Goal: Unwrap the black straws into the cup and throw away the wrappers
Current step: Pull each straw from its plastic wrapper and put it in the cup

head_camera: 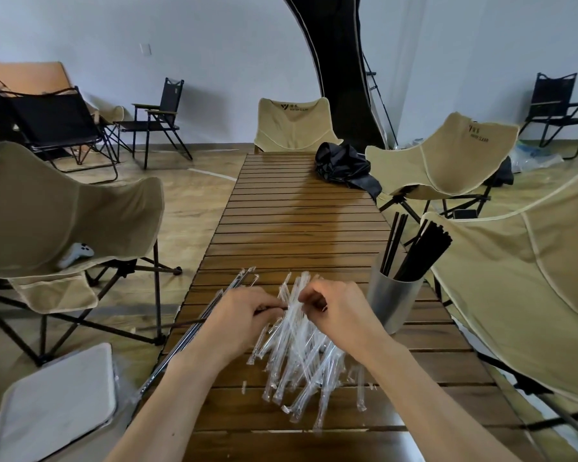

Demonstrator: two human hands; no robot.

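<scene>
Left hand (pixel 244 315) pinches thin black straw (pixel 194 323); right hand (pixel 336 310) pinches clear wrapper (pixel 294 305) (crinkly, glossy) above tabletop (pixel 301 208) pile.

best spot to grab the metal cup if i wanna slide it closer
Judging by its shape, grip the metal cup round its bare lower wall, coming from the left side with the right hand. The black straws fan out above the rim and lean right, so a top grasp would likely knock them.
</scene>
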